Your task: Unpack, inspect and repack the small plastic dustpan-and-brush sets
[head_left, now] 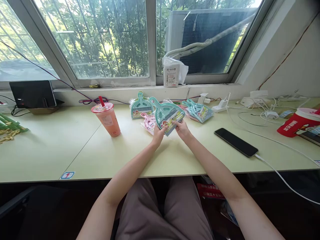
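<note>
A black tablet [32,96] stands by the tabletop's [82,163] back edge. Next is an orange drink [107,120]. A green pack [140,108] sits near the back edge, with a pink pack [149,124] in front. The left hand [158,135] pinches the tilted dustpan pack [165,111] between the back and front edges; the right hand [183,130] pinches its other side. Then come piled packs [198,110] and a phone [235,142] nearer the front edge.
</note>
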The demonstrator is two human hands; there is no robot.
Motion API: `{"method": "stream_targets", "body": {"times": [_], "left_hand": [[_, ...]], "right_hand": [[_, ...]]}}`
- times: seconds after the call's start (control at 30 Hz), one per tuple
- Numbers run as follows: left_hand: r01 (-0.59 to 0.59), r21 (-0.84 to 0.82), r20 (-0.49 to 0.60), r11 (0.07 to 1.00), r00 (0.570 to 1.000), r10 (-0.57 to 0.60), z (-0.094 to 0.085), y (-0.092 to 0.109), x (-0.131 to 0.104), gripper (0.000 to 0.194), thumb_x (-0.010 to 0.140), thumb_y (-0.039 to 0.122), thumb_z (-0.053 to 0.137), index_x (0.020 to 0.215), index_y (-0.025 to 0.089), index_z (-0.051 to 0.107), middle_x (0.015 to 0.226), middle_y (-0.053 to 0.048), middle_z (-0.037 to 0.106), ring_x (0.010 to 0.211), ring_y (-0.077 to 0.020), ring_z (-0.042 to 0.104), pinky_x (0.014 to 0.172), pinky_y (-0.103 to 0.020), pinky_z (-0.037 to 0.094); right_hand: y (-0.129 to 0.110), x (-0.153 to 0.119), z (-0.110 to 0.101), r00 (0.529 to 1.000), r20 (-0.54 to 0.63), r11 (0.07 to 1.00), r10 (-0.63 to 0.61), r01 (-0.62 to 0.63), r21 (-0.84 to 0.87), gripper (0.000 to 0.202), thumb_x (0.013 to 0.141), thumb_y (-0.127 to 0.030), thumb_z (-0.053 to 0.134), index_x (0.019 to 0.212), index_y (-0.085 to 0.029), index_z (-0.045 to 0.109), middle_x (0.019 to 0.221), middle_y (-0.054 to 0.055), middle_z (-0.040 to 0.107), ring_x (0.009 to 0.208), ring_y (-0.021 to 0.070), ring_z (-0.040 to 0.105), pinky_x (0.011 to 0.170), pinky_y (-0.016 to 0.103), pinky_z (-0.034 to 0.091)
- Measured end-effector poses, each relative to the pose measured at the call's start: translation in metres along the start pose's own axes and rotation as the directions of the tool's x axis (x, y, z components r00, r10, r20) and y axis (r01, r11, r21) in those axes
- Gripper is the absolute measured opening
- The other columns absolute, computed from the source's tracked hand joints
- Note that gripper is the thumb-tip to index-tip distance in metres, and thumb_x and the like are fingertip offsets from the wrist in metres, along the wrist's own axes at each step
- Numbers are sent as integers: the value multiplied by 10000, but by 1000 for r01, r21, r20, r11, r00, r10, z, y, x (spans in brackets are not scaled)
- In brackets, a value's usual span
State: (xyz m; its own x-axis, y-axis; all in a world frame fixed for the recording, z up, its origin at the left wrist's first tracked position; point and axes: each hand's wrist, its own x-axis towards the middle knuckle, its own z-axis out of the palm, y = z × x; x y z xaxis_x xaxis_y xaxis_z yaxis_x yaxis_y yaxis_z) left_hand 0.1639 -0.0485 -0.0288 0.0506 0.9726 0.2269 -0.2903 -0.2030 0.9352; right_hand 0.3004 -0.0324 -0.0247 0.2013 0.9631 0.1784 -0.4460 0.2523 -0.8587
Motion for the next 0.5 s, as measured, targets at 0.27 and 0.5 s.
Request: {"method": "stream_targets", "body": {"times": [0.27, 0.5], "left_hand": [[113, 1, 5, 994, 994, -113, -5, 10, 4, 501, 584, 258, 785, 1044, 173, 608, 941, -62, 708, 837, -219, 668, 686, -305, 535], [85, -290, -163, 953, 977, -136, -28, 40, 26, 431, 540, 134, 751, 932, 170, 576, 801, -4, 675, 682, -146, 635, 630, -256, 522]], "right_hand": [[12, 5, 0, 999, -42, 1000, 2, -1, 27, 502, 493, -287, 873, 899, -227, 583, 928, 31, 731, 1047, 271, 678, 921, 414, 572], [-20, 2, -4, 987, 105, 963, -118, 140, -230, 390, 688, -285, 747, 1059, -207, 658, 1093, 90, 726, 1105, 275, 666, 1040, 469, 499]]}}
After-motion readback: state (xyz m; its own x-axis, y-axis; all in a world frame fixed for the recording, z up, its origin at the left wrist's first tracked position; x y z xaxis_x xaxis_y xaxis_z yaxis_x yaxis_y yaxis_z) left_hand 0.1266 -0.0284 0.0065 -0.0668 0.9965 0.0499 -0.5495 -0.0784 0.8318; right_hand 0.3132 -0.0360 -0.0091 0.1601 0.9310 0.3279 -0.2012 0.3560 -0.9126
